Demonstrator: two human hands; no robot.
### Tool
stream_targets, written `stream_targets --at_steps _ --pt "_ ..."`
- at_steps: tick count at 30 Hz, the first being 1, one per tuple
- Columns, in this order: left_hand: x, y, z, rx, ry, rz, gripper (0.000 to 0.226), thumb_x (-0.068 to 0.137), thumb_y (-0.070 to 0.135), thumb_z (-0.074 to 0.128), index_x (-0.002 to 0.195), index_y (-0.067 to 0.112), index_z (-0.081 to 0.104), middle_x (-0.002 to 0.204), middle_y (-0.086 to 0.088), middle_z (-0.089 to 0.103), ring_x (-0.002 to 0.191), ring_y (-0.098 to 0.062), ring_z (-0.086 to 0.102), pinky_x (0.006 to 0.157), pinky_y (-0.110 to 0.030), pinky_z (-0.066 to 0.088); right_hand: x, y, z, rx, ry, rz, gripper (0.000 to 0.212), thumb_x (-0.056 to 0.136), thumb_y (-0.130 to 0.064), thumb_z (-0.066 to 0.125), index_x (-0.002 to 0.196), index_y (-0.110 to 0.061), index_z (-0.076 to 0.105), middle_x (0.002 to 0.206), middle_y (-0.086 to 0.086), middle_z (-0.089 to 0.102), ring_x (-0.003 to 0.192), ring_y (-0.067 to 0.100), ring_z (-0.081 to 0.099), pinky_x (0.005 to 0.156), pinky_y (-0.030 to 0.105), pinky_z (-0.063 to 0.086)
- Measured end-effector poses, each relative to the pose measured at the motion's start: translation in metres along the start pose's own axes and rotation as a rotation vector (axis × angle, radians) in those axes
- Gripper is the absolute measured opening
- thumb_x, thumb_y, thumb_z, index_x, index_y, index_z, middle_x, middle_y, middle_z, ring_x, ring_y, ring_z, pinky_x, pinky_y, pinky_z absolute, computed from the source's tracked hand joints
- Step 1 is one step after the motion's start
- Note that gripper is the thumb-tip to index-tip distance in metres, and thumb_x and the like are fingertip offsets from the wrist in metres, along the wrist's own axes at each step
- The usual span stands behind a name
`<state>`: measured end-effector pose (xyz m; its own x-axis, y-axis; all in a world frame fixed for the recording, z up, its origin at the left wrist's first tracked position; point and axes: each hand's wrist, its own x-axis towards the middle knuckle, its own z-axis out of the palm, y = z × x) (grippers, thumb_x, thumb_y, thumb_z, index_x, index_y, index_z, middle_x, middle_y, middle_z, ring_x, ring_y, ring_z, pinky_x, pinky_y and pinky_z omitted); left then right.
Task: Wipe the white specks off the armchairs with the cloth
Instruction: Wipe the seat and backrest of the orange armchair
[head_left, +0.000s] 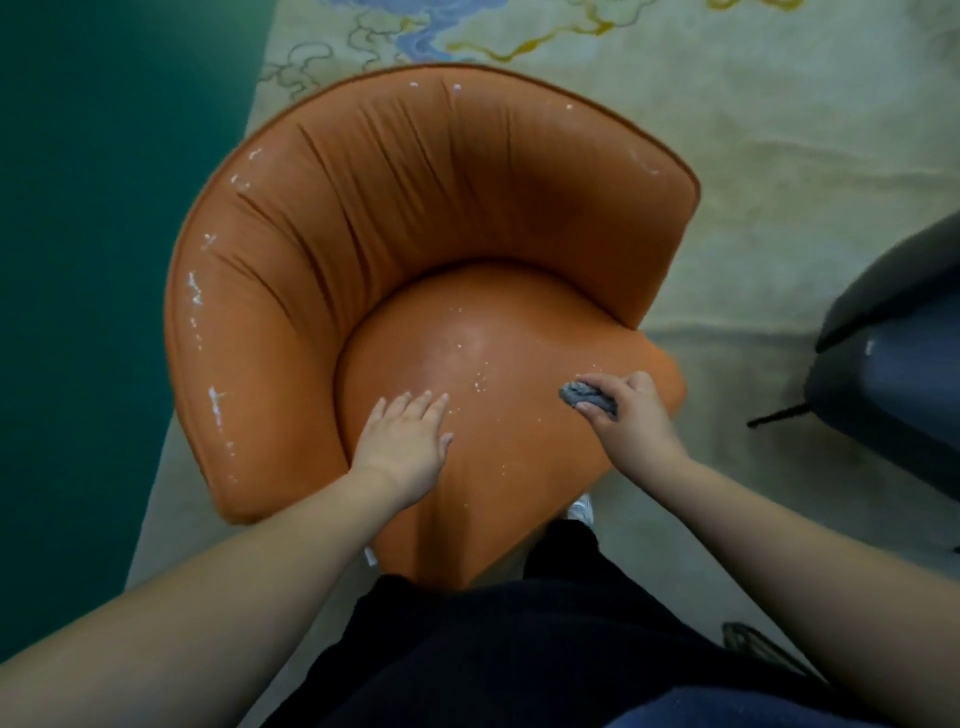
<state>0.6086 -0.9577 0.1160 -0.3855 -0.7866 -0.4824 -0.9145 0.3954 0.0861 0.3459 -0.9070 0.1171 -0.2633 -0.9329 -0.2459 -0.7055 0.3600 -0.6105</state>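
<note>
An orange armchair with a curved back stands below me. White specks dot the middle of its seat, and white smears run along the left arm and the top rim. My right hand grips a bunched grey cloth on the right side of the seat, just right of the specks. Flat on the seat's left part lies my left hand, fingers straight.
A dark grey armchair with thin black legs stands at the right edge and has a white speck on it. A pale patterned rug lies under both chairs. Green floor is on the left. My dark trousers fill the bottom.
</note>
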Motion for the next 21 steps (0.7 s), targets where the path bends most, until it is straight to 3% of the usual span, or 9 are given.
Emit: stream_targets --at_steps 10,17,21 --pt "-0.02 0.069 0.007 -0.244 0.046 -0.403 0.055 0.102 0.042 0.026 0.153 0.025 0.015 0.159 0.003 0.021 0.145 -0.021 0.018 0.119 -0.04 0.011 0.064 0.011 -0.035 -0.131 -0.264 -0.302 0.037 0.093 -0.029 0.061 0.13 -0.023 0.058 0.102 0.003 0.04 0.096 0.019 0.044 0.09 0.026 0.036" --pt "-0.043 0.074 0.019 -0.288 0.088 -0.534 0.056 0.101 0.043 0.027 0.153 0.026 0.015 0.159 0.004 0.021 0.145 -0.019 0.017 0.119 -0.04 0.011 0.064 0.004 -0.034 -0.087 -0.292 -0.364 0.037 0.094 -0.028 0.06 0.13 -0.022 0.058 0.104 0.004 0.04 0.093 0.016 0.044 0.087 0.022 0.034" --pt "-0.051 0.076 0.031 -0.323 0.112 -0.556 0.055 0.101 0.043 0.027 0.153 0.027 0.014 0.159 0.003 0.021 0.145 -0.02 0.018 0.118 -0.04 0.012 0.063 -0.001 -0.023 -0.073 -0.3 -0.382 0.036 0.095 -0.029 0.059 0.131 -0.024 0.056 0.107 0.003 0.04 0.096 0.018 0.047 0.091 0.026 0.04"
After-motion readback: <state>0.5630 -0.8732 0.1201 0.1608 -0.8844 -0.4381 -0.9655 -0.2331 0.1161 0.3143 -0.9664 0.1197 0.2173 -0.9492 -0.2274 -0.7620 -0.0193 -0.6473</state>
